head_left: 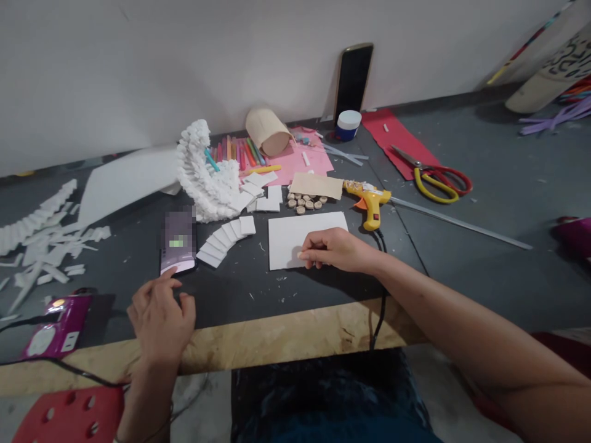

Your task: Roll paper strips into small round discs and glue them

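Observation:
My left hand [162, 311] holds nothing, its fingers loosely apart. One of its fingertips touches the lower end of a lit smartphone [178, 261] lying on the dark table. Over a white rectangular board [282, 243] my right hand [330, 249] is closed in a pinch. Whatever may be between its thumb and fingers is too small to name. Left of the board, small white square tiles [226, 235] lie in an overlapping curve. Just beyond the board are small brown round pieces [305, 202] under a tan card [316, 186]. A yellow glue gun [373, 203] lies to the right.
A fluffy white curved piece [203, 178] stands behind the phone. Scissors [436, 178] rest partly on red paper [397, 138]. Against the wall leans another phone [353, 80], behind a small jar [348, 126]. A purple device [60, 326] and white scraps [41, 252] lie at left.

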### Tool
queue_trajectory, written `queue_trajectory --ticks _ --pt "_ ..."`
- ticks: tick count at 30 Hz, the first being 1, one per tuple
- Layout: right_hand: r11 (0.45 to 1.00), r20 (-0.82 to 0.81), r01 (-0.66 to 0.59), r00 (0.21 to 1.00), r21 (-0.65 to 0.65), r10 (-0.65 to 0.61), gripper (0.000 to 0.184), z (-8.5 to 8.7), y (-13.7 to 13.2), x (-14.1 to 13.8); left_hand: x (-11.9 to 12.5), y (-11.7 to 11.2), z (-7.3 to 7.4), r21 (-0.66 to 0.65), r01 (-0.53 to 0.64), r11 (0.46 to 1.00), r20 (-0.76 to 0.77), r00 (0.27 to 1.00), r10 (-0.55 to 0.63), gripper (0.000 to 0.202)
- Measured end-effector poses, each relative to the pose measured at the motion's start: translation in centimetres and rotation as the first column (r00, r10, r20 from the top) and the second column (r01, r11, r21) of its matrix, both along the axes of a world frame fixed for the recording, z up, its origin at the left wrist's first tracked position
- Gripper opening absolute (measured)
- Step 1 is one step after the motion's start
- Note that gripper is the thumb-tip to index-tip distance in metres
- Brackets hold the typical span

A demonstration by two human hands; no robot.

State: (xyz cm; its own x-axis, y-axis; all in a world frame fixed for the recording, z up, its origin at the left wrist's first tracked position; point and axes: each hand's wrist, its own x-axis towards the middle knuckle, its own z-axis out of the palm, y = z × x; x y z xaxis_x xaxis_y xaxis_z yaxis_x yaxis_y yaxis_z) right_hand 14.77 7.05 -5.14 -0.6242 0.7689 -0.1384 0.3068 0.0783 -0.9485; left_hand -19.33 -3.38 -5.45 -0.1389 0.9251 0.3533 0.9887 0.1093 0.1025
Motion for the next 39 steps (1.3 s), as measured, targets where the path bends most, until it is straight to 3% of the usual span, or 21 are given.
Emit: queue_trajectory --ticks 15,39 --pt "1.0 0.031 0.002 1.0 -0.021 -0.001 0.022 -0.25 0.14 -0.06 -0.09 0.01 -0.18 -0.018 -0.044 0.999 -0.025 0.999 0.043 0.016" --pt "1.0 0.011 -0.007 1.0 -0.009 0.007 0.022 -0.29 0.25 0.06 -0.4 0.19 -0.39 0.003 -0.001 1.0 -0.083 0.997 0.001 0.015"
